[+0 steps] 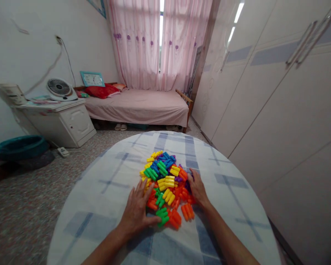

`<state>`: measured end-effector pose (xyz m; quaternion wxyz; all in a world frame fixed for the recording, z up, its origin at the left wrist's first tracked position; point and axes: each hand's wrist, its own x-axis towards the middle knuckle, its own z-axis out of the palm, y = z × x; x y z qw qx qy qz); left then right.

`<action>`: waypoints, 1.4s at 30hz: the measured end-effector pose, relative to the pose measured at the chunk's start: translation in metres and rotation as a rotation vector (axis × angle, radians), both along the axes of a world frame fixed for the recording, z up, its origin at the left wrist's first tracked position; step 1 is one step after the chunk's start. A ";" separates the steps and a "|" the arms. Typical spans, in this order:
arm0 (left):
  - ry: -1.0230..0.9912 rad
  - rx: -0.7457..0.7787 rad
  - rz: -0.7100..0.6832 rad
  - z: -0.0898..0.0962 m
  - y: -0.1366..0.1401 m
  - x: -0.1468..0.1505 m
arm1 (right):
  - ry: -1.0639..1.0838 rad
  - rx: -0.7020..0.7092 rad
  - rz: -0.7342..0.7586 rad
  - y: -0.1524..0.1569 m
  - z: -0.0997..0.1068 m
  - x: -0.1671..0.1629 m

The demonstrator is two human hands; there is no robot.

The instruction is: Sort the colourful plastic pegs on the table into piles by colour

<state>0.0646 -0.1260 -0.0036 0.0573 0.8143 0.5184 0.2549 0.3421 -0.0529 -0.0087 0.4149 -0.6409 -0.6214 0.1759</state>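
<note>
A heap of plastic building pieces in yellow, green, blue, orange and purple lies on the cloth-covered table. Each piece looks like several short tubes joined side by side. My left hand rests along the heap's left edge, fingers spread, its thumb touching a green piece at the near side. On the opposite edge my right hand curves around purple and orange pieces, its fingers apart and partly hidden. Neither hand has a piece lifted. A loose orange piece lies near my right wrist.
A white cabinet with a fan stands at the left, beside a teal-rimmed bin. A bed is beyond the table. Tall wardrobe doors line the right side.
</note>
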 end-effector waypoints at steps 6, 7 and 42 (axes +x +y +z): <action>0.085 0.131 0.106 0.009 -0.013 0.014 | 0.025 0.017 -0.077 -0.035 0.015 -0.019; 0.096 0.150 0.127 0.009 -0.016 0.009 | -0.013 0.024 -0.100 -0.049 0.013 -0.018; 0.335 -0.110 0.604 0.002 -0.095 -0.093 | -0.472 0.002 -0.124 -0.182 -0.008 -0.064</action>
